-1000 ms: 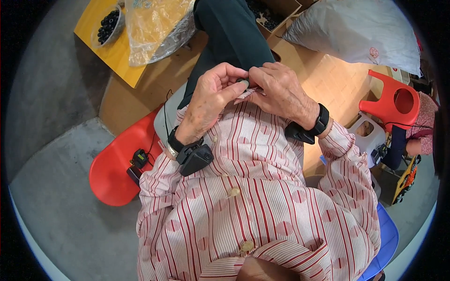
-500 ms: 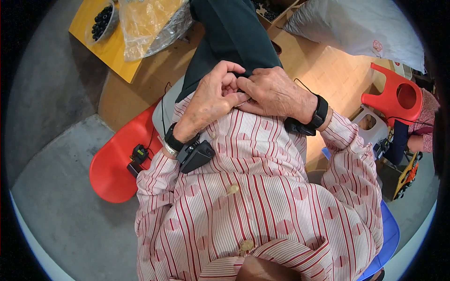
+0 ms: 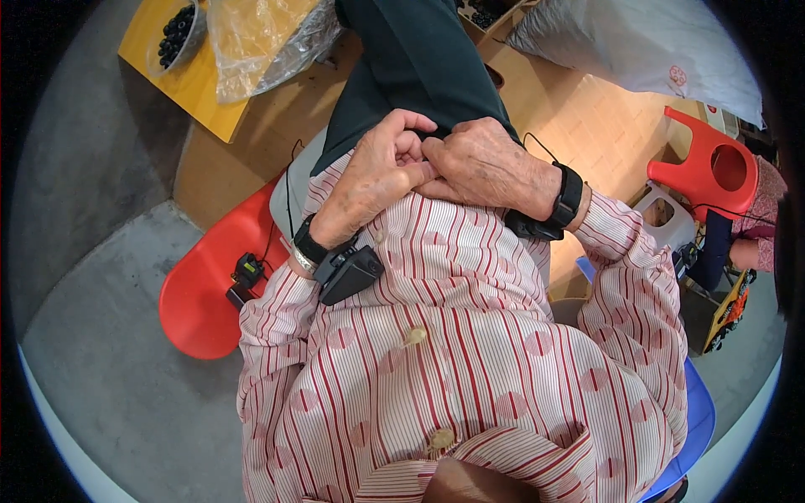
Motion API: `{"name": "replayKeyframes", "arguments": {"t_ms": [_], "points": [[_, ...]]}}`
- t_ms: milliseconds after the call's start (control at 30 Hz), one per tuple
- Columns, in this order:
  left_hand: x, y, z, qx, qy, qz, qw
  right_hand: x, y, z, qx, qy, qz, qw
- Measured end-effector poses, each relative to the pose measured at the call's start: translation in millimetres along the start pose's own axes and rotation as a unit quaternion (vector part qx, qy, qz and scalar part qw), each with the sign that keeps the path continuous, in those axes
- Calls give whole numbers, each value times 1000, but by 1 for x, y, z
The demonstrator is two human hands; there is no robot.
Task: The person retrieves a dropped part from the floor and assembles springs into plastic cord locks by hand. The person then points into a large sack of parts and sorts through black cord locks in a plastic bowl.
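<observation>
Over my lap, my left hand [image 3: 379,172] and my right hand [image 3: 488,166] meet with their fingertips together. Both are closed in a pinch, the right thumb and fingers lying against the left fingertips. Whatever they hold, if anything, is hidden between the fingers. Beneath them are my striped shirt [image 3: 453,243] and dark green trousers [image 3: 411,67]. A black strap with a small dark device [image 3: 350,275] sits at my left wrist. Another black strap [image 3: 568,197] is round the right wrist.
A clear tub of black round pieces [image 3: 178,38] and a clear plastic bag [image 3: 260,42] lie on a yellow table [image 3: 184,92] at the far left. Red stools [image 3: 197,314] stand at left and right. A large whitish sack [image 3: 637,50] is at the far right, near another person's pink sleeve [image 3: 767,189].
Both hands stay together over my lap, with only a slight shift of the fingers. The dark bit glimpsed between the fingertips earlier is now hidden.
</observation>
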State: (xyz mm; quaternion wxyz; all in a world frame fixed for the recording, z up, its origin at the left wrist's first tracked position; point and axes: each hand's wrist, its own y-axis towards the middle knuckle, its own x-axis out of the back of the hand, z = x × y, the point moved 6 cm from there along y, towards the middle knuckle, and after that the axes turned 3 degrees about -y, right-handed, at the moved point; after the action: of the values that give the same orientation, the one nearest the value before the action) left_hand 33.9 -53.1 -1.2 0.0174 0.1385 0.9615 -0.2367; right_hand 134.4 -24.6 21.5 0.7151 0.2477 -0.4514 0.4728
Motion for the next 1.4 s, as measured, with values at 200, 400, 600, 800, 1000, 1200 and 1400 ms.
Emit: {"name": "replayKeyframes", "arguments": {"t_ms": [200,400,600,800,1000,1200,1400], "points": [[1,1,3,10,13,17,1000,-3,3,-4,-7,17,17,1000],[3,-1,-1,23,38,33,998,-10,4,-8,14,6,0,1000],[3,0,2,24,41,51,998,-11,3,-9,6,14,16,1000],[1,3,4,29,15,41,999,-13,3,-8,-2,29,23,999],[1,4,7,43,1,28,999,-13,3,-8,18,17,7,1000],[1,2,6,55,-66,52,995,-13,1,-10,-12,51,14,999],[7,-3,12,46,-77,109,990,-19,-2,-13,-22,28,23,999]]}}
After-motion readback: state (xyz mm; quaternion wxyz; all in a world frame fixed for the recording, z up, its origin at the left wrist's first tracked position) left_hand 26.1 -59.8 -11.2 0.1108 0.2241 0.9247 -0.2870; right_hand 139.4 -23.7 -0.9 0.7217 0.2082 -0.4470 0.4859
